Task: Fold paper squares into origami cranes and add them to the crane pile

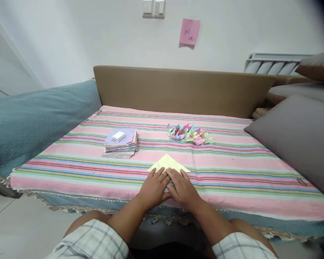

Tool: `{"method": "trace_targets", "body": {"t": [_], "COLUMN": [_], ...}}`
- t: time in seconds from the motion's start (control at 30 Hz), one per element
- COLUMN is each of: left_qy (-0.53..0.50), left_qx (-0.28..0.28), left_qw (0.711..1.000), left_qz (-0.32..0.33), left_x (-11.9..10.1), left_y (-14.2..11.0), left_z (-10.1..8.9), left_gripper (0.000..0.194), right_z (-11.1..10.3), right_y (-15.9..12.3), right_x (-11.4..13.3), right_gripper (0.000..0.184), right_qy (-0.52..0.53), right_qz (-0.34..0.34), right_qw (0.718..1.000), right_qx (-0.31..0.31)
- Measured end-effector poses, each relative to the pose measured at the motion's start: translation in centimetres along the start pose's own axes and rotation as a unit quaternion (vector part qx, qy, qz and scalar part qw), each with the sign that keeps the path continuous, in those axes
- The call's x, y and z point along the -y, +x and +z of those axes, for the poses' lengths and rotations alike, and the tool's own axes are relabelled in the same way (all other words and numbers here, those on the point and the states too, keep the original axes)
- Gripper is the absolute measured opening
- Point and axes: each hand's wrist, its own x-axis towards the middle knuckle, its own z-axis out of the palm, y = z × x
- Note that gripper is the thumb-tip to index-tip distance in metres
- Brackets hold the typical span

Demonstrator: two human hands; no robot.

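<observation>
In the head view, my left hand [154,187] and right hand [184,189] lie palm-down, fingers loosely spread, meeting at the middle and pinching nothing. The pale-yellow triangular sheet of paper [167,162] lies straight ahead, tip pointing away, its long edge running left to right beneath my fingertips on the pink-striped cloth [232,167]; neither hand is nearer.

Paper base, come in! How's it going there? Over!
Left hand and right hand on yellow paper, near edge. Triangle shape. Paper stack and colourful folded shapes farther off, not touching it.
</observation>
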Motion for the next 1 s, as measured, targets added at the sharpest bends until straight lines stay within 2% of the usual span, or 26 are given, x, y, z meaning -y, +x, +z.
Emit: {"method": "trace_targets", "body": {"t": [0.27,0.43,0.53,0.67,0.8,1.0], "left_qy": [0.013,0.015,0.010,-0.009,0.001,0.012], "left_qx": [0.015,0.003,0.001,-0.031,-0.062,-0.063], "left_qw": [1.000,0.998,0.995,0.986,0.971,0.964], "left_qz": [-0.021,-0.067,-0.101,-0.163,-0.233,-0.260], "left_x": [0.7,1.3,2.0,3.1,3.7,3.5], "left_y": [-1.2,-2.7,-3.0,-2.3,-0.9,-0.2], "left_z": [-0.1,-0.8,-1.4,-2.0,-2.0,-1.6], "left_gripper": [0.069,0.069,0.062,0.046,0.040,0.034], "right_z": [-2.4,-3.3,-3.7,-3.5,-2.7,-1.8], "right_y": [-0.6,-1.1,-1.2,-0.8,-0.2,0.0], "right_x": [-1.5,-2.9,-3.5,-4.0,-4.4,-5.0], "right_gripper": [0.050,0.049,0.047,0.046,0.044,0.039], "right_qy": [0.003,0.006,0.023,0.024,0.010,0.012], "right_qz": [0.079,0.161,0.196,0.221,0.220,0.217], "right_qw": [0.997,0.987,0.980,0.975,0.975,0.974], "right_qx": [0.005,-0.004,-0.003,-0.017,-0.041,-0.067]}}
